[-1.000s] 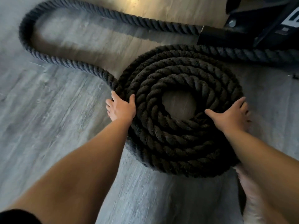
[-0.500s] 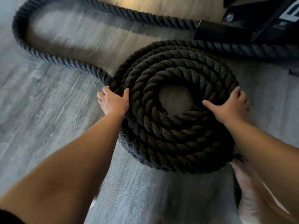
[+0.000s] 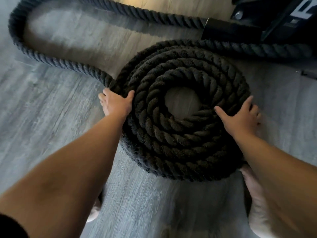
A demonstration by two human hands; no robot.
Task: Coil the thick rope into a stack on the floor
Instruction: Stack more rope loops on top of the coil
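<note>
- The thick rope (image 3: 171, 143) lies on the grey wood floor (image 3: 42, 126), wound in a round stack with a hole in the middle.
- The left hand (image 3: 116, 103) grips the outer loop on the left side. Its thumb is on top and its fingers go down the outside.
- The right hand (image 3: 240, 115) lies flat and open on the right side, with its thumb pointing at the hole.
- Both arms reach out almost straight.
- Loose rope bends far left, then runs to a black frame (image 3: 274, 19).
</note>
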